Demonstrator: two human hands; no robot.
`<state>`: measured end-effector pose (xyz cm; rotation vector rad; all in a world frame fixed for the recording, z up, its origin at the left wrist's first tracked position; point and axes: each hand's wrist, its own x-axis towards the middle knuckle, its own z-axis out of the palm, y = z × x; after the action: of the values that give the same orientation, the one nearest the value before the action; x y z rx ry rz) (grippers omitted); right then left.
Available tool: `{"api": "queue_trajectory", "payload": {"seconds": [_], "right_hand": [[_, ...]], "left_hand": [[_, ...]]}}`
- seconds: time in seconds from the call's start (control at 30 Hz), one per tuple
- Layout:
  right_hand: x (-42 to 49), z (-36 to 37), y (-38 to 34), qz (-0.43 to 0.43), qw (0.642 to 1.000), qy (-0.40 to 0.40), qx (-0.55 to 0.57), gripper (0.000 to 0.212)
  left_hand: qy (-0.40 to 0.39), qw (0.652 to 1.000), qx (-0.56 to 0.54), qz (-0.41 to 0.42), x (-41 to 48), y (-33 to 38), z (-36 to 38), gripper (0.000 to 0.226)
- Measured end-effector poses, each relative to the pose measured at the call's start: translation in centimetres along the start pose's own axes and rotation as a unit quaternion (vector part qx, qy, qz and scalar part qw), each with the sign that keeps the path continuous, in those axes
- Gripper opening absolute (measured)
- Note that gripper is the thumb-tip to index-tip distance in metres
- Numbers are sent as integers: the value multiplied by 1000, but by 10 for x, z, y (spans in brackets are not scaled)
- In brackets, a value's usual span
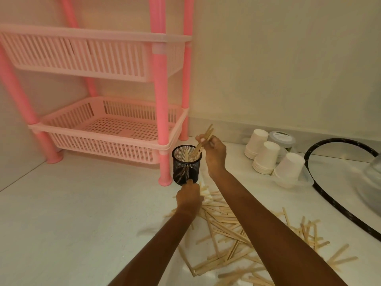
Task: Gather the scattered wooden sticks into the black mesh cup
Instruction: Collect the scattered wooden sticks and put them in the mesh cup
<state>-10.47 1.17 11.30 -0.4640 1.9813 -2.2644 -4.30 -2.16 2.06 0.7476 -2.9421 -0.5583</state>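
The black mesh cup (186, 165) stands upright on the white surface beside a pink shelf leg. A few wooden sticks lean inside it. My right hand (214, 154) is just right of the cup's rim, shut on a small bunch of sticks (204, 139) whose lower ends dip into the cup. My left hand (188, 196) rests at the cup's base, its thumb touching the mesh wall, fingers curled. A large scatter of wooden sticks (231, 230) lies on the surface below and right of the cup, partly hidden by my forearms.
A pink two-tier plastic shelf (115, 131) stands left of and behind the cup. Stacks of white paper cups (266, 157) lie to the right, by a lidded jar (281, 139). A black hoop (329, 195) curves along the right edge.
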Motion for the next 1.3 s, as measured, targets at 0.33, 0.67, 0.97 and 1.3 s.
{"api": "queue_trajectory", "payload": {"seconds": [0.33, 0.67, 0.97, 1.3], "right_hand": [[3, -6, 27, -3, 988, -79, -133, 18], [-11, -51, 36, -4, 993, -5, -121, 23], [-16, -92, 27, -42, 993, 102, -30, 18], [-30, -65, 18, 62, 995, -71, 1, 29]], "left_hand": [[27, 997, 57, 49, -3, 3, 2, 25], [115, 984, 105, 88, -11, 7, -8, 12], [111, 976, -173, 70, -6, 9, -23, 17], [151, 870, -454, 120, -4, 24, -39, 8]]}}
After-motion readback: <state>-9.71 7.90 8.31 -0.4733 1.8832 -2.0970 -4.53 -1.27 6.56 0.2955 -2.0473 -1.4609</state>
